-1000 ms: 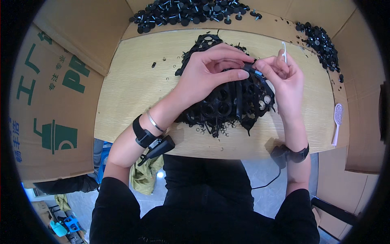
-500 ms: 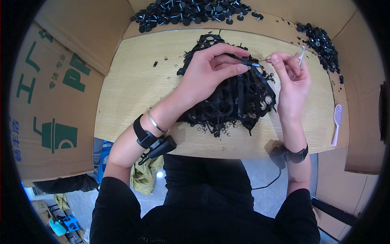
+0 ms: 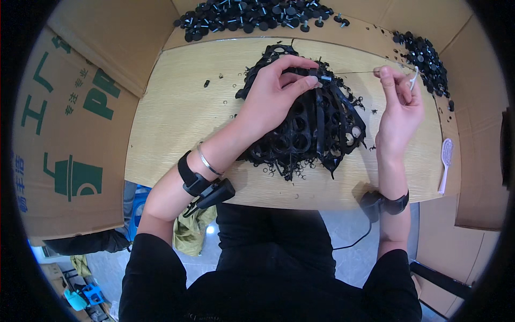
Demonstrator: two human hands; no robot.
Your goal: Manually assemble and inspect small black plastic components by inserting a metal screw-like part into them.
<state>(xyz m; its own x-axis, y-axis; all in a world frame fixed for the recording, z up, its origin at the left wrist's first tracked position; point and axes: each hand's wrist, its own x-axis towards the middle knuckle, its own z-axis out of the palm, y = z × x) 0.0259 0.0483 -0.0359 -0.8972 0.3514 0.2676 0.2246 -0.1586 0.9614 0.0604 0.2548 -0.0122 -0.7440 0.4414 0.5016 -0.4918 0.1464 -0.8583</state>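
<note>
A: Where the left hand rests on the heap of black plastic sheets, what is it gripping?

B: Its fingers are closed in a pinch on one small black part at the top of the heap, thumb against fingertips. The right hand is raised just beside the heap, fingers curled shut around a thin white stick.

A: How would the heap handle, judging by its look?

B: Probably light and springy. The sheets are thin, punched with rows of round holes, and their edges curl into loose ribbons, so they should bend rather than break. A firm hold would be on the solid web between holes, not on the curled fringe, which looks apt to tear or slip away.

A: And the small part?

B: Tiny, hard-looking, likely slick; a fingertip pinch suits it.

A: Where does everything lie?

B: The heap sits mid-way across the pale wooden surface. Piles of black knobs lie along the far edge and at the far right corner, cardboard walls stand around, and a white brush lies at the right edge.
</note>
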